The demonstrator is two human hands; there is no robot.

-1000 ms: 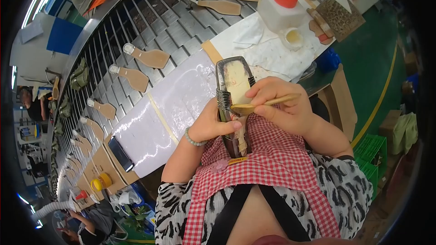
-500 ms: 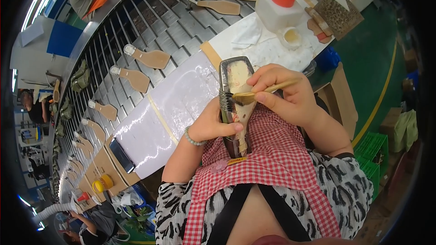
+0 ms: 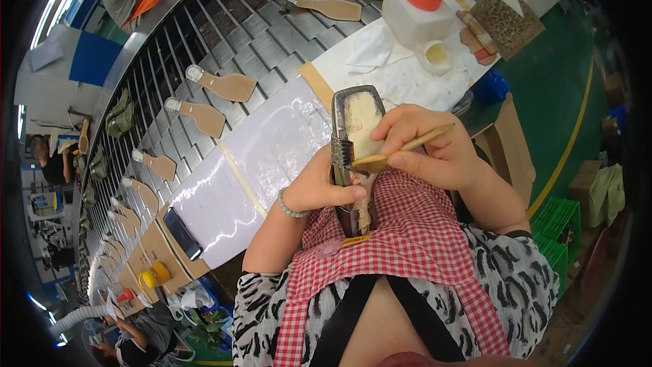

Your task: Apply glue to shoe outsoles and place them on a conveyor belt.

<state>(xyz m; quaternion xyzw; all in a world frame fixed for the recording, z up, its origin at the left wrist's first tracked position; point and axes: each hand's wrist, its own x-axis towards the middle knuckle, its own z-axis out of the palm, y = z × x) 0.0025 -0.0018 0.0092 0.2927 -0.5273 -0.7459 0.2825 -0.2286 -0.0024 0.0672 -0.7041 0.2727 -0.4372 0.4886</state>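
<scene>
Above the checked apron point(image 3: 407, 231), left hand point(image 3: 318, 187) curled around a shoe point(image 3: 362, 112), right hand point(image 3: 438, 153) closed in a pinch on a wooden brush point(image 3: 429, 136)

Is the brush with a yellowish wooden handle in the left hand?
No: the right hand holds the yellowish wooden-handled brush, while the left hand grips the dark shoe with cream underside.

Shoe point(image 3: 360, 112) before worktop point(image 3: 241, 170), conveyor point(image 3: 268, 54) with insoles point(image 3: 204, 119) behind, phone point(image 3: 183, 233) at left, bottle point(image 3: 415, 19) and cup point(image 3: 436, 58) at right

Room over the plastic sheet point(image 3: 275, 139); white bottle point(image 3: 413, 20) obstructs beyond the right hand point(image 3: 435, 149)
</scene>
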